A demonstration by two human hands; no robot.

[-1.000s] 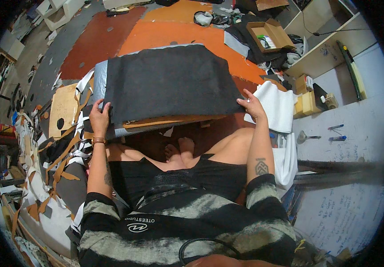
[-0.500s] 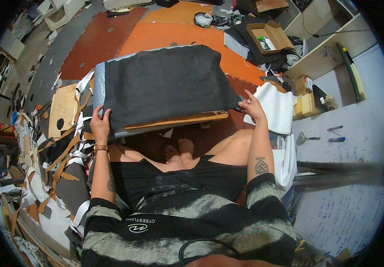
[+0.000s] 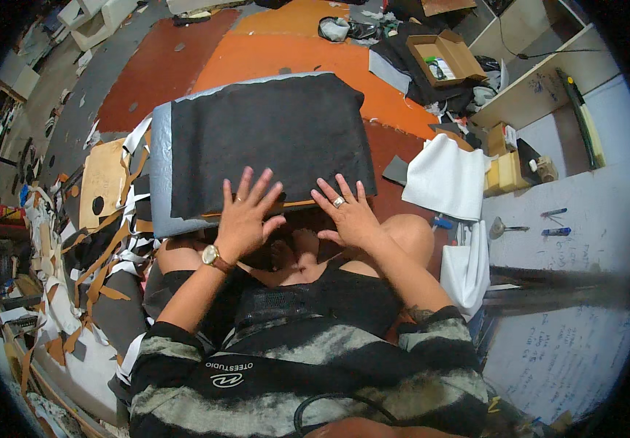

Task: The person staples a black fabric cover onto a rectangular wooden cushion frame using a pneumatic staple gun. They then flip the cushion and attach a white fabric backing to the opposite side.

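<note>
Before me, above the painted red-and-orange floor [image 3: 395, 139], a matte black, roughly rectangular fabric sheet [image 3: 271, 139] lies over a flat silvery-grey panel [image 3: 161, 160], which shows along its left side. The sheet's long axis runs left to right, its right end slightly farther from me. My left hand [image 3: 248, 212] and right hand [image 3: 351, 217] are spread, palms down, grasping nothing, fingertips over its near edge; I can't tell how firmly they touch.

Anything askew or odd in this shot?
Yes. The black sheet sits off-centre on the silver-grey layer, leaving a wide strip bare along the left while the far edge is nearly covered. Also, brown and white scraps lie tangled to the left, an untidy heap.
</note>
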